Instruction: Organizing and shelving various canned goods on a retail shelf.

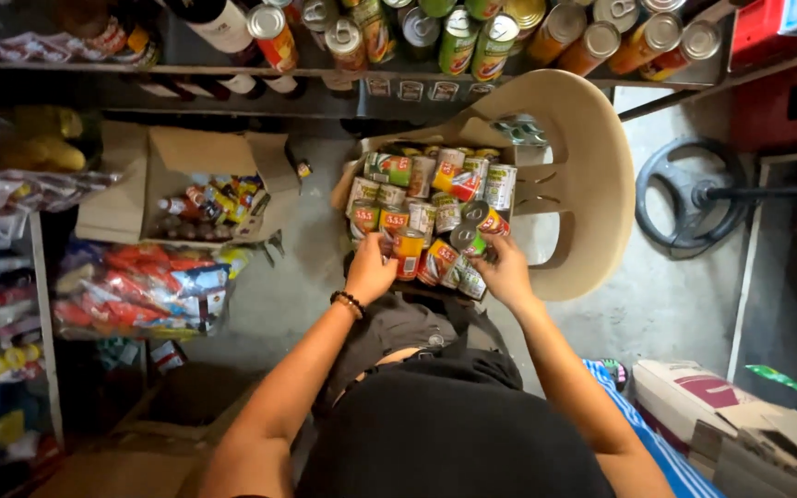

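Observation:
A cardboard box (pixel 354 175) full of several small food cans (pixel 435 198) rests on a beige plastic chair (pixel 592 175) in front of me. My left hand (pixel 371 267), with a dark bead bracelet on the wrist, grips a red and yellow can (pixel 408 254) at the box's near edge. My right hand (pixel 505 269) is closed around cans (pixel 466 244) at the near right of the pile. Above, a shelf (pixel 232 70) carries more cans lying on their sides (pixel 472 37) and bottles.
An open cardboard box (pixel 177 152) of small bottles and packets sits on the floor to the left, with bagged snack packets (pixel 140 290) below it. A fan base (pixel 689 194) stands at right. Cartons (pixel 694 392) lie at lower right. Racks of goods line the left edge.

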